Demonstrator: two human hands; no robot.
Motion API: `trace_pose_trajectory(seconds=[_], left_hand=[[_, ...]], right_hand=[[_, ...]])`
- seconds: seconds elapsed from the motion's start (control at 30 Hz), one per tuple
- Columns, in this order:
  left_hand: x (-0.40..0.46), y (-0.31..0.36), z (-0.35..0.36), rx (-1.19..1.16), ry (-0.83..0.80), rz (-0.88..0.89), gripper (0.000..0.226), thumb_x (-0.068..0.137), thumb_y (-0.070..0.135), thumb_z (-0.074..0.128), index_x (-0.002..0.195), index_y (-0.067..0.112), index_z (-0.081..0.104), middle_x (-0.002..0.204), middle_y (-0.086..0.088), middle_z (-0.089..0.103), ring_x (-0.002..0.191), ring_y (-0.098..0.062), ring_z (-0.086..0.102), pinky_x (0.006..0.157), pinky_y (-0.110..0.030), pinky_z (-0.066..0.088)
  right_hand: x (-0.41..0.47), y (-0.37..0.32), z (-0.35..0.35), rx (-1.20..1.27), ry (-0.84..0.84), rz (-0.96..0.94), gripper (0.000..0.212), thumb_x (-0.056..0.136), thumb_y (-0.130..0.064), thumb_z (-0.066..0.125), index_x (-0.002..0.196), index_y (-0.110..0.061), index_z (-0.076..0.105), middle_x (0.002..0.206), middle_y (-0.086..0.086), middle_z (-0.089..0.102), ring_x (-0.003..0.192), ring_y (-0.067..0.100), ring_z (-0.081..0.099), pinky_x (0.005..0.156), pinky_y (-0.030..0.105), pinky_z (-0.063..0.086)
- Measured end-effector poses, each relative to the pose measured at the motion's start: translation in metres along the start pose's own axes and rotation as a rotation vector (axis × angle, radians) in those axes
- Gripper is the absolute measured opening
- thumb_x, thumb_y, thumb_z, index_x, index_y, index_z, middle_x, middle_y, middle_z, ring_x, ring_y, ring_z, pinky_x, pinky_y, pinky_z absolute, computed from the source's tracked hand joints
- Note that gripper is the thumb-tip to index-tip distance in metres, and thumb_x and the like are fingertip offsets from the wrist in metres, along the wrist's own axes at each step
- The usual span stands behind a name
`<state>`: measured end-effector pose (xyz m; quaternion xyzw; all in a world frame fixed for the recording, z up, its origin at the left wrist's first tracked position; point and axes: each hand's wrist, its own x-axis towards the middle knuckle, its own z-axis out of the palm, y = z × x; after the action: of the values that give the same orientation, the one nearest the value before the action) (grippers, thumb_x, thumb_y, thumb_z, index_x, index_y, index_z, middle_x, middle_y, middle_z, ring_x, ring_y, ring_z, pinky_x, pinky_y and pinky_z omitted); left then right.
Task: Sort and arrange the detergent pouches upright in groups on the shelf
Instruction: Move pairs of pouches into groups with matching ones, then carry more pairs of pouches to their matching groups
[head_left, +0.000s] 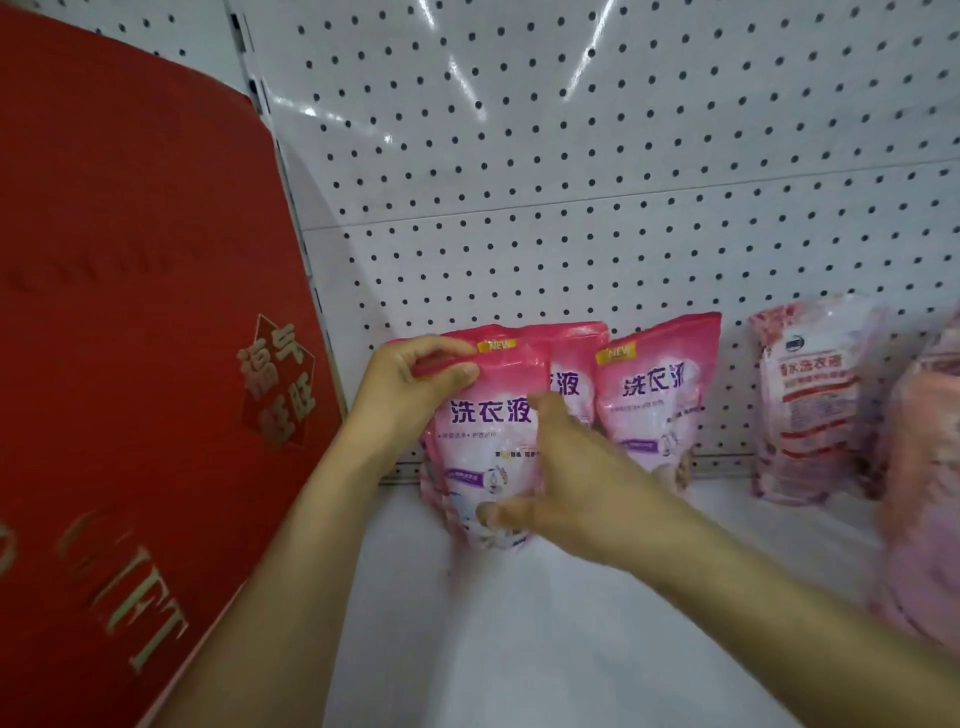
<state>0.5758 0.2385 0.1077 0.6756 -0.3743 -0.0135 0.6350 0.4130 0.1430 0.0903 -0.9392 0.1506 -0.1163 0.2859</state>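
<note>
- A white pegboard back wall (597, 171) fills the frame behind and above both sets of fingers, its rows of dark holes running down to the shelf.
- A large red gift box (130, 364) with gold lettering stands just left of the left hand's knuckles, leaning across that whole side of the view.
- The white shelf (519, 634) stretches out below the fingers, bare beneath the two forearms.
- The front pink pouch (485, 431) stands upright between the two hands, its base on the shelf; a second pink pouch (574, 374) sits directly behind it, past the right fingertips.
- A third pink pouch (657, 400) stands upright against the pegboard, just right of the right hand's fingers.
- A paler patterned pouch (802, 400) leans at the back wall well to the right of the fingers; another blurred pink pouch (919, 499) lies at the far right edge, too smeared to read.
- The right hand (582, 483) clasps the front pink pouch along its right side, thumb curled across the lower face, fingers reaching behind.
- The left hand (410, 389) pinches the same pouch's top left corner, thumb on the front, fingers folded over the sealed edge.
</note>
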Motion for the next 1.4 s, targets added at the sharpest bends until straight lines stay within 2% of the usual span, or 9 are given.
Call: trace_pose_trajectory(seconds=[0.13,0.23,0.4,0.63,0.83,1.07,1.13,1.23,1.4], left_hand=[[-0.020,-0.021,-0.006,-0.005,0.052,-0.102,0.056,0.080,0.008,0.078,0.130,0.023,0.057,0.120,0.003,0.065,0.104,-0.010,0.066,0.082,-0.023,0.055],[-0.039,-0.048,-0.001,-0.088,0.040,-0.231,0.056,0.079,-0.001,0.077,0.128,0.016,0.057,0.117,-0.010,0.070,0.104,-0.024,0.069,0.085,-0.042,0.059],[-0.052,-0.066,0.003,-0.070,0.013,-0.260,0.051,0.073,-0.008,0.079,0.115,0.017,0.064,0.106,-0.001,0.074,0.098,-0.021,0.071,0.079,-0.037,0.061],[-0.054,-0.070,-0.009,0.016,0.189,-0.235,0.042,0.075,-0.012,0.074,0.105,0.017,0.065,0.103,-0.008,0.074,0.092,-0.022,0.072,0.078,-0.038,0.061],[-0.056,-0.076,-0.007,-0.038,0.241,-0.212,0.041,0.080,-0.012,0.070,0.099,0.024,0.064,0.100,-0.004,0.073,0.087,-0.015,0.071,0.070,-0.028,0.057],[-0.070,-0.064,0.006,0.044,0.242,-0.216,0.074,0.085,-0.002,0.069,0.147,0.020,0.035,0.136,-0.005,0.057,0.112,-0.018,0.061,0.087,-0.030,0.052],[-0.083,-0.056,0.010,0.213,0.315,-0.193,0.085,0.085,0.011,0.074,0.153,0.022,0.023,0.150,-0.002,0.040,0.130,-0.019,0.048,0.095,-0.032,0.044],[-0.111,-0.041,0.019,0.311,0.331,-0.025,0.074,0.086,0.022,0.073,0.147,0.032,0.032,0.146,0.010,0.035,0.136,-0.010,0.036,0.106,-0.036,0.040],[-0.140,-0.016,0.064,0.229,0.008,0.076,0.046,0.089,0.022,0.071,0.123,0.042,0.049,0.127,0.018,0.052,0.113,0.000,0.053,0.093,-0.023,0.047]], right_hand=[[0.022,0.047,0.058,0.421,0.186,0.034,0.090,0.071,-0.040,0.080,0.137,-0.045,0.019,0.113,-0.003,0.065,0.096,0.014,0.067,0.082,0.042,0.058],[0.030,0.060,0.076,0.335,0.332,0.099,0.073,0.075,-0.033,0.078,0.125,-0.033,0.025,0.101,-0.009,0.065,0.086,0.015,0.068,0.075,0.041,0.057],[0.034,0.061,0.091,0.208,0.271,0.116,0.048,0.079,-0.030,0.075,0.112,-0.015,0.044,0.103,0.001,0.066,0.091,0.022,0.064,0.071,0.035,0.053],[0.050,0.047,0.108,0.311,0.287,-0.013,0.057,0.073,-0.011,0.076,0.120,-0.018,0.043,0.108,0.001,0.062,0.093,0.017,0.063,0.078,0.040,0.057],[0.041,0.050,0.107,0.365,0.205,-0.017,0.048,0.084,0.001,0.061,0.127,-0.013,0.045,0.097,-0.006,0.056,0.091,0.014,0.059,0.081,0.025,0.052],[0.006,0.032,0.079,0.526,-0.021,-0.006,0.063,0.090,0.001,0.061,0.139,-0.026,0.034,0.100,-0.028,0.044,0.087,-0.008,0.052,0.067,0.002,0.044],[-0.009,0.032,0.070,0.445,-0.017,-0.028,0.059,0.091,-0.011,0.064,0.139,-0.031,0.037,0.120,-0.021,0.048,0.102,-0.003,0.050,0.080,0.004,0.043],[-0.039,0.052,0.058,0.275,0.075,-0.062,0.048,0.090,-0.031,0.065,0.135,-0.033,0.048,0.145,-0.014,0.040,0.132,0.005,0.040,0.110,0.029,0.037],[-0.103,0.086,0.033,0.262,0.444,-0.142,0.019,0.092,-0.031,0.061,0.111,-0.031,0.066,0.110,-0.022,0.060,0.101,0.002,0.060,0.085,0.025,0.053]])
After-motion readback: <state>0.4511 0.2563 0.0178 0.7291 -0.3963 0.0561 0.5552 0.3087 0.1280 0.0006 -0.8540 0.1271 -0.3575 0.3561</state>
